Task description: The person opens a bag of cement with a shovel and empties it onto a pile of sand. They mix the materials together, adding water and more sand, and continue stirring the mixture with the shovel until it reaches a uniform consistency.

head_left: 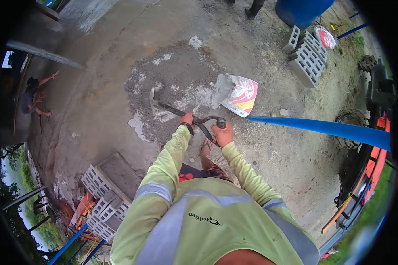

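Observation:
A tool with a dark, bent handle (172, 109) and a pale metal blade (152, 99) reaches over a patch of grey mix (172, 70) on the ground. My left hand (186, 119), with a dark watch at the wrist, is wrapped round the handle partway along. Farther back, my right hand (224, 134) grips the curved rear end of the handle. The blade rests at the left part of the grey patch. Just right of the patch lies an opened, printed bag (242, 95), with grey material at its mouth.
Concrete blocks (308, 59) and a blue barrel (301, 11) stand at the upper right. A blue pole (318, 126) crosses the right side. More blocks (102, 221) lie lower left beside a shallow box (119, 174). Another person (31, 95) is at the far left.

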Demonstrator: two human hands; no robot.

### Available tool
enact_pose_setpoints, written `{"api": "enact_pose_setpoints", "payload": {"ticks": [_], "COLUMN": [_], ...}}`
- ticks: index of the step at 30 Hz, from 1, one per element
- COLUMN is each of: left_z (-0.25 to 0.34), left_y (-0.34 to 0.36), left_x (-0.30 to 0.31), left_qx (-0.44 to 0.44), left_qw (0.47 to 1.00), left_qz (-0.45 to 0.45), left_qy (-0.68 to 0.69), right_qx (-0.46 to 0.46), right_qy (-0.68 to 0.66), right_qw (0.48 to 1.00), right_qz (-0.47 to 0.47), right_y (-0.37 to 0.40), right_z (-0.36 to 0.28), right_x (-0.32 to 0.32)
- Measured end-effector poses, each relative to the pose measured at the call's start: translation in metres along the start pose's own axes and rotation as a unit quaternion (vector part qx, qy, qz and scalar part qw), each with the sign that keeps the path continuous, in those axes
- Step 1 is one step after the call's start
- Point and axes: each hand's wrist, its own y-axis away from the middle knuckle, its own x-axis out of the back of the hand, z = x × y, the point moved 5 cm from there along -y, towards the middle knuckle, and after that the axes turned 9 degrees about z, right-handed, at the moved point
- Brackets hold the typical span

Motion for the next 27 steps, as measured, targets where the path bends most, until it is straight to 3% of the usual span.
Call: {"api": "enact_pose_setpoints", "payload": {"ticks": [2,3,4,5,6,8,10,12,15,16,18,19,20,21,22,24,26,27], "left_z": [-0.033,-0.049,-0.027,-0.027,-0.042,-0.027,-0.015,0.000,-0.002,-0.013,-0.013,-0.013,0.011,-0.004,-0.019,-0.012,-0.017,-0.052], "left_y": [-0.002,-0.007,0.063,0.079,0.057,0.095,0.108,0.109,0.054,0.024,-0.019,-0.019,0.040,0.024,0.005,0.056,0.084,0.050], "left_x": [-0.026,-0.039,-0.054,-0.064,-0.065,-0.079,-0.089,-0.106,-0.143,-0.154,-0.156,-0.149,-0.131,-0.122,-0.111,-0.079,-0.057,-0.047], "left_qx": [-0.001,-0.005,0.018,0.045,0.002,0.037,0.027,0.014,-0.106,-0.104,-0.330,-0.324,-0.205,-0.191,-0.177,-0.131,-0.168,-0.204], "left_qw": [1.000,0.999,0.995,0.994,1.000,0.995,0.993,0.987,0.982,0.982,0.912,0.889,0.922,0.922,0.921,0.926,0.908,0.896], "left_qz": [0.017,0.016,0.028,-0.052,0.020,-0.086,-0.117,-0.157,-0.134,-0.140,-0.024,-0.037,-0.093,-0.116,-0.139,-0.134,-0.120,-0.129], "left_qy": [0.023,0.036,0.091,0.088,0.011,0.033,0.017,-0.001,-0.084,-0.074,-0.241,-0.320,-0.314,-0.315,-0.318,-0.328,-0.365,-0.373], "right_qx": [0.020,-0.022,-0.064,-0.062,-0.040,-0.017,0.065,0.085,-0.040,-0.031,-0.204,-0.203,-0.275,-0.346,-0.349,-0.377,-0.393,-0.393], "right_qy": [0.002,-0.026,-0.053,-0.056,-0.050,-0.043,0.006,0.008,-0.181,-0.174,-0.399,-0.397,-0.443,-0.488,-0.494,-0.428,-0.425,-0.428], "right_qw": [0.999,0.998,0.995,0.996,0.996,0.996,0.996,0.995,0.976,0.978,0.886,0.888,0.850,0.801,0.796,0.821,0.815,0.814], "right_qz": [0.041,0.045,0.046,0.044,0.060,0.072,0.057,0.060,0.110,0.109,0.117,0.114,0.076,0.035,0.030,0.001,-0.004,-0.010], "right_y": [0.006,0.004,0.007,0.014,0.022,0.034,0.042,0.044,0.002,-0.012,-0.019,-0.023,-0.020,-0.011,0.004,0.047,0.075,0.085], "right_z": [-0.022,-0.023,-0.023,-0.031,-0.042,-0.062,-0.086,-0.094,-0.005,0.007,0.036,0.046,0.061,0.069,0.064,0.048,0.050,0.041], "right_x": [0.038,0.053,0.066,0.074,0.083,0.089,0.082,0.068,0.053,0.044,0.013,0.010,-0.001,-0.015,-0.018,-0.013,0.000,0.008]}}
